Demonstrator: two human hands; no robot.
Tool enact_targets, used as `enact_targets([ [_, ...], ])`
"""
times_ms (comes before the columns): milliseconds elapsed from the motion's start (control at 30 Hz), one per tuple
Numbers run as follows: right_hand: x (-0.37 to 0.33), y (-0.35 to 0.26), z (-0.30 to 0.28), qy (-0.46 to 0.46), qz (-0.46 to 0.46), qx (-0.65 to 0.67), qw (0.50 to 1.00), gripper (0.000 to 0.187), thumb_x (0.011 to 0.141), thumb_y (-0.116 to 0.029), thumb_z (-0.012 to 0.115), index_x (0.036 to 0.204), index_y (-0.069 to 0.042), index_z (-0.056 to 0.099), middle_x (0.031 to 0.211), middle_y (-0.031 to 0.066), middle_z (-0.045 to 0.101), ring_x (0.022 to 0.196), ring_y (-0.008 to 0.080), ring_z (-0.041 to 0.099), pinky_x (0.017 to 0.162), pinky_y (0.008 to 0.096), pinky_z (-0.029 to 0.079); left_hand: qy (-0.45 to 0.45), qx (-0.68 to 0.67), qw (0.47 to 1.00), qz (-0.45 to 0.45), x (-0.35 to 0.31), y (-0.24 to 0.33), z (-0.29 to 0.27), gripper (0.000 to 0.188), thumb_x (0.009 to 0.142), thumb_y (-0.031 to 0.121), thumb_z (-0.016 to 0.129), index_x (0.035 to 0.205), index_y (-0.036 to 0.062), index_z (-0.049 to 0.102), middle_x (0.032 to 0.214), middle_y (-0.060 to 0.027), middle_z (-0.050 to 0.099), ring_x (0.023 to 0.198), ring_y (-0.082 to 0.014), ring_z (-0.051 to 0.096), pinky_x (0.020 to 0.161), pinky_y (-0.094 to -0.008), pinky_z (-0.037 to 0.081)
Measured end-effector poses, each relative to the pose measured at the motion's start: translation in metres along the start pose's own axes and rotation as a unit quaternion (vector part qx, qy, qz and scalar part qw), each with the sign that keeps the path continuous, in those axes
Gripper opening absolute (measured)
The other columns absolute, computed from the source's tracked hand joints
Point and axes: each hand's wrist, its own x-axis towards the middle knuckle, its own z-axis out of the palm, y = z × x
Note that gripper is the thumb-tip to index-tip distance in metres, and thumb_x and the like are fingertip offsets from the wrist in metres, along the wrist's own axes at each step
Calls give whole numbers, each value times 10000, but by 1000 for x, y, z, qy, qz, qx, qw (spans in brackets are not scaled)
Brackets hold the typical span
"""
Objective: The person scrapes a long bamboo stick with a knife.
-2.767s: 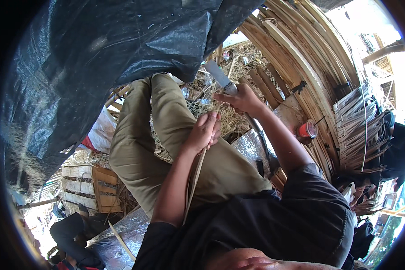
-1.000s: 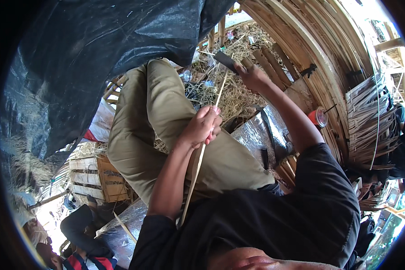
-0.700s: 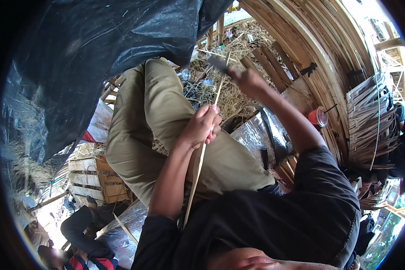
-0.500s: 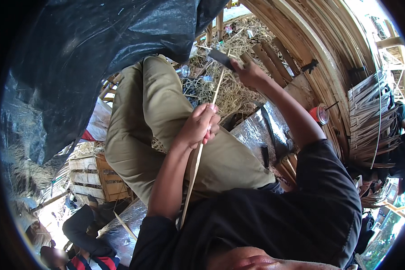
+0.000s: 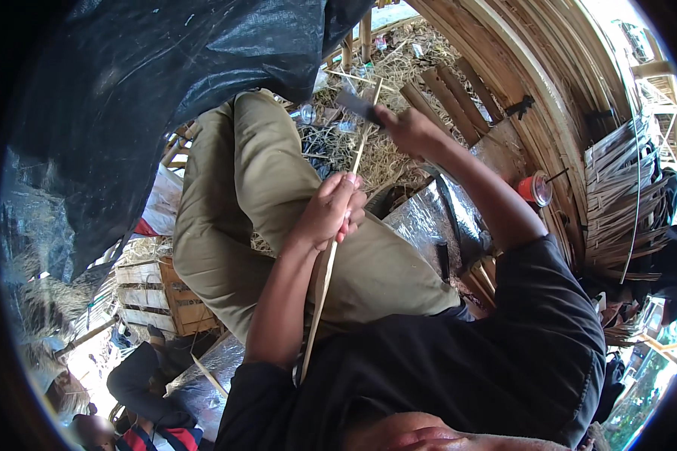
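My left hand [image 5: 331,210] is closed around a long, thin, pale strip of bamboo or wood [image 5: 321,289]. The strip runs slanting from beside my chest, over my thigh, to a far tip beyond my fist. A small patch of red shows at the fingers of that hand; I cannot make out what it is. My right hand [image 5: 412,131], farther out and to the right, is closed on a knife with a broad dark blade [image 5: 359,107]. Its handle is hidden in my fist. The blade, slightly blurred, lies across the strip near its far end.
Shavings [image 5: 399,83] litter the ground ahead. Long bundled strips [image 5: 534,83] curve along the right, beside a cup with a red lid [image 5: 534,189]. Black plastic sheeting [image 5: 165,68] hangs at upper left. A slatted wooden crate [image 5: 154,297] and another person [image 5: 147,383] are at lower left.
My right hand and the knife have shifted slightly nearer along the strip, toward my left hand. My left hand keeps its grip, almost unmoved.
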Motion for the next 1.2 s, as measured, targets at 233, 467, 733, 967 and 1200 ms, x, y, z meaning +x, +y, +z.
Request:
enact_targets([
  [233, -40, -7, 22, -33, -119, -36, 992, 763, 987, -636, 364, 673, 8, 623, 644, 138, 597, 621, 251, 606, 601, 439, 477, -4, 3, 1000, 4, -2, 2, 1, 226, 1055, 304, 390, 945, 114, 443, 606, 66, 355, 412, -12, 309, 325, -163, 294],
  [467, -24, 5, 26, 42, -96, -36, 994, 713, 997, -604, 388, 629, -28, 594, 559, 82, 559, 504, 183, 547, 508, 394, 446, 16, -11, 1000, 14, -2, 0, 1, 187, 1049, 278, 419, 957, 120, 457, 580, 69, 348, 399, 0, 295, 306, -162, 274],
  [733, -17, 6, 27, 191, -136, -27, 972, 763, 984, -594, 408, 672, 70, 618, 590, 263, 593, 617, 345, 671, 547, 438, 494, -91, -160, 983, 13, -5, 3, -15, 225, 1057, 319, 376, 923, 153, 447, 536, 81, 320, 361, -10, 271, 286, -165, 250],
  [967, 0, -7, 8, 154, -79, 50, 984, 795, 949, -646, 433, 744, 84, 673, 557, 161, 592, 522, 239, 646, 489, 404, 498, -61, -124, 990, 5, -9, -3, -15, 259, 1058, 372, 361, 909, 173, 434, 520, 89, 308, 340, -8, 249, 269, -163, 224],
  [1200, 16, 6, 4, 220, -180, -12, 959, 786, 950, -645, 440, 743, 81, 661, 599, 141, 630, 572, 234, 659, 482, 415, 482, -67, -100, 993, -3, -5, 2, -10, 241, 1059, 342, 363, 913, 160, 426, 536, 76, 329, 359, -13, 273, 271, -181, 267],
])
